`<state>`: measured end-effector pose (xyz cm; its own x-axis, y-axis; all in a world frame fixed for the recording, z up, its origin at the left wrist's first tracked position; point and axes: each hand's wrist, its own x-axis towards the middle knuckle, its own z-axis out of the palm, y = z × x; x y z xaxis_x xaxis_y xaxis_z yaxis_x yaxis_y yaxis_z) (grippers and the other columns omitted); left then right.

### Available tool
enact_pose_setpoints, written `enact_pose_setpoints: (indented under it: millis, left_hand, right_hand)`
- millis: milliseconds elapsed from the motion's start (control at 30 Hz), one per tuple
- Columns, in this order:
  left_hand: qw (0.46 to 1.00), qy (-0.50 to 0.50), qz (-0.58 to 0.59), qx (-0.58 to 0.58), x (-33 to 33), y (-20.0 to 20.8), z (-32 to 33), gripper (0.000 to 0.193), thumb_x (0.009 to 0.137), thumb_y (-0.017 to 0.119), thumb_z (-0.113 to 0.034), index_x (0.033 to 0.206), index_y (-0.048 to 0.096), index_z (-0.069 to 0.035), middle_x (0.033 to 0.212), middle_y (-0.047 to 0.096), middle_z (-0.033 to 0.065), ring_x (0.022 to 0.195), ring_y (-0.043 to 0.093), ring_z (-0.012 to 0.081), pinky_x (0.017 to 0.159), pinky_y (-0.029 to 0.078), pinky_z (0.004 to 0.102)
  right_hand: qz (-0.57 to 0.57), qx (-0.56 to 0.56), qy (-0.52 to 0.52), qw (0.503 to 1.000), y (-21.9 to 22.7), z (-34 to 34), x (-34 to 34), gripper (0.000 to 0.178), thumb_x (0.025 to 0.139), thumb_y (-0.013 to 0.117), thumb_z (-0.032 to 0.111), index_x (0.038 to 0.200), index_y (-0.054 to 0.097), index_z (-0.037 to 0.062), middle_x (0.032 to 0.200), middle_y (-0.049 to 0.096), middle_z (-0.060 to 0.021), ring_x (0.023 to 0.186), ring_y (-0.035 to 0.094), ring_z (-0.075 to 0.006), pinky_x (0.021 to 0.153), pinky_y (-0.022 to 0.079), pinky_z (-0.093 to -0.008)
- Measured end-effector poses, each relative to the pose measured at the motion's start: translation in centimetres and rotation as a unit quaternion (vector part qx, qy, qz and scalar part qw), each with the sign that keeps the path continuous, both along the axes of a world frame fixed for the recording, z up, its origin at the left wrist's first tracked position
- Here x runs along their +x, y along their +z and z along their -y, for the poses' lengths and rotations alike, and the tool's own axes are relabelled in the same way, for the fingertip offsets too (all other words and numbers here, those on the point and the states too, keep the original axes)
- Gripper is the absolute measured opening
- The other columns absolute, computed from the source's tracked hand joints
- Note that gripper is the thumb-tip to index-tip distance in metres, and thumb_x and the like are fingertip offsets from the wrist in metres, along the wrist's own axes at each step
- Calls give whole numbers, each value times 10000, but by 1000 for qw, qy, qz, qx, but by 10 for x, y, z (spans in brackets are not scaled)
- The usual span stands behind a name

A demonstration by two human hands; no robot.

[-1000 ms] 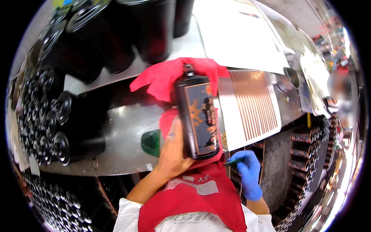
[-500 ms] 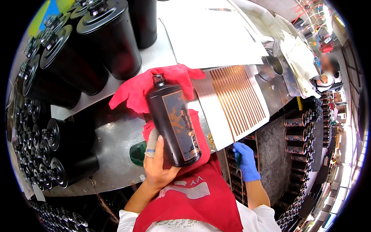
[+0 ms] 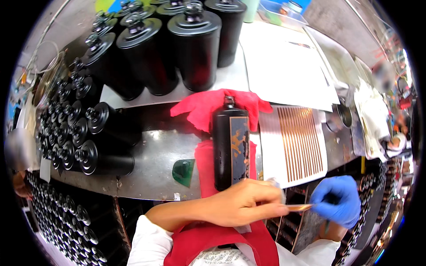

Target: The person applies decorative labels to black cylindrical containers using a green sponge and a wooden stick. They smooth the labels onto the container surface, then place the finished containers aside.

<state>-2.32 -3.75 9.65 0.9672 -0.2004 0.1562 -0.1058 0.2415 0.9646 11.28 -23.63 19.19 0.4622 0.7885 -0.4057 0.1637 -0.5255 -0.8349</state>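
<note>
A thin gold strip (image 3: 300, 207) stretches between my hands in front of my apron. My bare left hand (image 3: 248, 201) is closed, with one end of the strip at its fingertips. Curled around the other end is my right hand (image 3: 338, 199), in a blue glove; something dark green shows partly below its fingers. A black bottle (image 3: 224, 146) with a framed gold design lies on red cloth (image 3: 195, 111), neck away from me, and my left hand covers the view near its base. To its right is a white sheet (image 3: 271, 146) with rows of gold strips.
Tall black cylinders (image 3: 193, 53) with knobbed tops stand at the back left. More black bottles (image 3: 106, 155) lie stacked at left. A green translucent piece (image 3: 183, 172) sits on the metal table (image 3: 155, 186). A metal cup (image 3: 341, 116) stands at right. Another person (image 3: 396, 142) is far right.
My left hand has let go of the bottle, which now lies on the red cloth, and moved right to the gold strip. My right hand has drawn the strip away from the sheet. The view has shifted left.
</note>
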Motion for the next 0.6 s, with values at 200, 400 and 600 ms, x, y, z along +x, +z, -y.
enact_pose_setpoints:
  millis: [200, 400, 600]
  left_hand:
    - [950, 257, -107, 141, -25, -8, -55, 156, 873, 606, -169, 833, 633, -21, 759, 597, 34, 703, 500, 109, 638, 411, 257]
    - [859, 494, -118, 71, -3, -52, -69, 69, 800, 669, -8, 857, 666, 32, 778, 644, 27, 757, 563, 66, 683, 436, 193]
    - [844, 519, -99, -96, 23, -54, -68, 65, 776, 679, 13, 834, 650, 16, 829, 633, 42, 735, 554, 74, 660, 434, 208]
  right_hand:
    - [-78, 101, -150, 981, -66, -1, 87, 130, 747, 648, 118, 764, 575, 11, 671, 618, -85, 488, 511, -59, 412, 369, -178]
    - [-100, 113, -183, 971, -115, -35, 118, 126, 792, 620, 143, 800, 581, 24, 618, 583, -68, 464, 473, -62, 422, 340, -173]
    - [-110, 117, -227, 961, -134, -35, 141, 123, 812, 624, 145, 788, 584, 31, 615, 579, -65, 455, 453, -55, 418, 327, -173]
